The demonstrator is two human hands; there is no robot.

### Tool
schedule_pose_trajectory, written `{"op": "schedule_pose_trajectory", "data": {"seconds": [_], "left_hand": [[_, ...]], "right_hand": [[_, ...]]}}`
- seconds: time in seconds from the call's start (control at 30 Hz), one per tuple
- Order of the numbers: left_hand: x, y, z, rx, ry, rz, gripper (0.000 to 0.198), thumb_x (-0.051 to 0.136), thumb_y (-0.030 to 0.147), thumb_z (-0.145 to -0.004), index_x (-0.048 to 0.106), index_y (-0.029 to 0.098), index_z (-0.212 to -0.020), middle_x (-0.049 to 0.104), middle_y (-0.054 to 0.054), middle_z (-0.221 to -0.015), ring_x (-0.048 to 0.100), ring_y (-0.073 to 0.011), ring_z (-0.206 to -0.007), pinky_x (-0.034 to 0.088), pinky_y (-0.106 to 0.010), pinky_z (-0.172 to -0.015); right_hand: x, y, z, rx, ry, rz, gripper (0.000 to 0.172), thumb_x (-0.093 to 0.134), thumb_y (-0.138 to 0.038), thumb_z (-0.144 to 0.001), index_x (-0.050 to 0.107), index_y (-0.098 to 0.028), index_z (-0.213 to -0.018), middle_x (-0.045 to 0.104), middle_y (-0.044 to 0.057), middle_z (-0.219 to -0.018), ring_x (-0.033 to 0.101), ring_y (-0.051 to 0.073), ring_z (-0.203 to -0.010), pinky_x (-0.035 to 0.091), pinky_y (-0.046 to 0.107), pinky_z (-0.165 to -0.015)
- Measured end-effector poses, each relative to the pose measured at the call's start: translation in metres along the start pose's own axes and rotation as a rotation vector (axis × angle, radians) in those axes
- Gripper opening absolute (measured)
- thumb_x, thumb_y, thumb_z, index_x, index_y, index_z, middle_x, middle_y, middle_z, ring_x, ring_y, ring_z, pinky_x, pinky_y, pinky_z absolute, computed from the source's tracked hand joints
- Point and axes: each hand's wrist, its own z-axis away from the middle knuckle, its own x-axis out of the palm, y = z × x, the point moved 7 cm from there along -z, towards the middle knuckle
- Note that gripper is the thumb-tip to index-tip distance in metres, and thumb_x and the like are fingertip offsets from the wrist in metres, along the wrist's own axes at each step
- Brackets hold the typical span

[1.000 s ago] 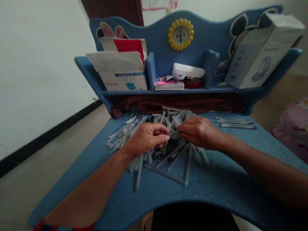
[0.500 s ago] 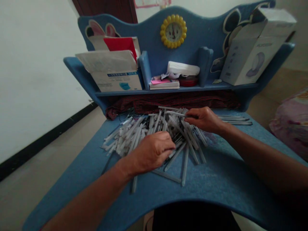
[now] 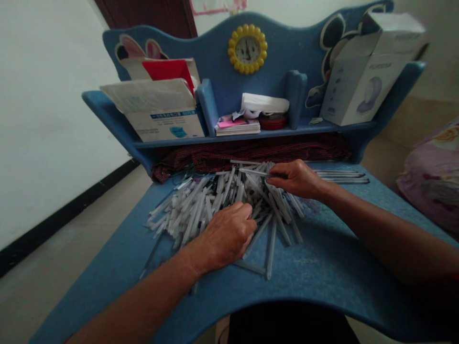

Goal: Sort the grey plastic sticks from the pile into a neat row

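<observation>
A loose pile of thin translucent plastic tubes, like pen barrels, covers the middle of the blue desk. Some dark pieces show among them. My right hand is closed in a pinch at the back of the pile, on a slim whitish tube that points left from the fingertips. Over the near side of the pile, my left hand is curled with the fingers pressed together; whatever lies inside them is hidden. Beyond my right wrist, several slim dark-tipped sticks lie side by side.
A blue shelf runs along the desk's back, holding a mask box, notepads and a tall white carton. Checked cloth is bunched beneath it. The desk's curved front edge lies close to me.
The view has shifted slightly, so the scene sits a little further left. My left hand has lowered slightly toward the pile's near side. My right hand keeps its pinch at the back.
</observation>
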Motion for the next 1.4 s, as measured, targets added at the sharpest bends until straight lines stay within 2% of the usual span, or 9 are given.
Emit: {"op": "schedule_pose_trajectory", "data": {"seconds": [0.43, 0.6, 0.7, 0.8, 0.97, 1.03, 1.17, 1.4], "left_hand": [[0.004, -0.001, -0.007, -0.093, -0.046, -0.011, 0.014, 0.052, 0.019, -0.079, 0.062, 0.013, -0.071, 0.056, -0.01, -0.082, 0.053, -0.023, -0.082, 0.047, -0.035, -0.073], [-0.003, -0.018, -0.006, -0.151, 0.081, 0.142, 0.012, 0.052, 0.021, -0.078, 0.06, 0.014, -0.073, 0.055, -0.007, -0.077, 0.054, -0.0196, -0.077, 0.045, -0.031, -0.069], [-0.01, -0.037, -0.003, -0.261, 0.172, 0.366, 0.008, 0.054, 0.02, -0.076, 0.058, 0.014, -0.071, 0.053, -0.002, -0.072, 0.052, -0.0139, -0.067, 0.042, -0.024, -0.061], [-0.008, -0.059, 0.002, -0.397, 0.227, 0.569, 0.009, 0.054, 0.022, -0.076, 0.056, 0.015, -0.071, 0.051, 0.002, -0.064, 0.049, -0.0106, -0.058, 0.038, -0.021, -0.054], [-0.008, -0.085, 0.012, -0.519, 0.365, 0.707, 0.009, 0.055, 0.024, -0.077, 0.056, 0.016, -0.074, 0.047, 0.006, -0.057, 0.044, -0.0081, -0.052, 0.034, -0.019, -0.05], [-0.011, -0.089, 0.015, -0.533, 0.416, 0.715, 0.008, 0.057, 0.023, -0.076, 0.056, 0.015, -0.074, 0.05, 0.005, -0.06, 0.046, -0.008, -0.054, 0.036, -0.018, -0.051], [-0.016, -0.092, 0.018, -0.546, 0.442, 0.739, 0.009, 0.058, 0.023, -0.075, 0.059, 0.015, -0.076, 0.058, 0.003, -0.066, 0.051, -0.009, -0.058, 0.039, -0.019, -0.054], [-0.014, -0.101, 0.022, -0.599, 0.511, 0.83, 0.017, 0.06, 0.028, -0.074, 0.063, 0.013, -0.08, 0.061, 0.0, -0.066, 0.053, -0.0106, -0.059, 0.041, -0.021, -0.055]], "right_hand": [[0.0, -0.004, 0.0, -0.027, 0.008, 0.013, 0.022, 0.054, -0.032, -0.082, 0.064, -0.015, -0.074, 0.05, -0.003, -0.058, 0.041, 0.008, -0.053, 0.028, 0.023, -0.054], [-0.001, -0.003, 0.0, -0.028, 0.01, 0.009, 0.021, 0.053, -0.031, -0.082, 0.064, -0.015, -0.074, 0.05, -0.003, -0.058, 0.042, 0.008, -0.053, 0.028, 0.023, -0.054], [0.0, -0.002, 0.0, -0.029, -0.003, 0.002, 0.021, 0.053, -0.031, -0.083, 0.066, -0.016, -0.077, 0.053, -0.002, -0.059, 0.044, 0.009, -0.054, 0.028, 0.023, -0.054], [0.003, -0.001, 0.0, -0.023, -0.027, 0.013, 0.022, 0.053, -0.032, -0.083, 0.066, -0.016, -0.079, 0.056, -0.001, -0.061, 0.047, 0.009, -0.055, 0.029, 0.023, -0.055], [0.01, -0.005, 0.001, -0.071, -0.089, 0.048, 0.021, 0.051, -0.031, -0.086, 0.066, -0.017, -0.083, 0.061, 0.001, -0.067, 0.053, 0.011, -0.059, 0.031, 0.023, -0.057], [0.013, -0.009, 0.002, -0.111, -0.115, 0.071, 0.021, 0.049, -0.03, -0.087, 0.066, -0.017, -0.083, 0.063, 0.003, -0.071, 0.055, 0.012, -0.062, 0.032, 0.023, -0.058], [0.018, -0.012, 0.003, -0.157, -0.131, 0.138, 0.022, 0.048, -0.029, -0.088, 0.065, -0.017, -0.083, 0.063, 0.004, -0.072, 0.055, 0.013, -0.063, 0.033, 0.024, -0.059], [0.018, -0.01, 0.004, -0.157, -0.107, 0.167, 0.022, 0.048, -0.029, -0.088, 0.064, -0.016, -0.081, 0.06, 0.002, -0.067, 0.051, 0.01, -0.058, 0.03, 0.023, -0.056]]}}
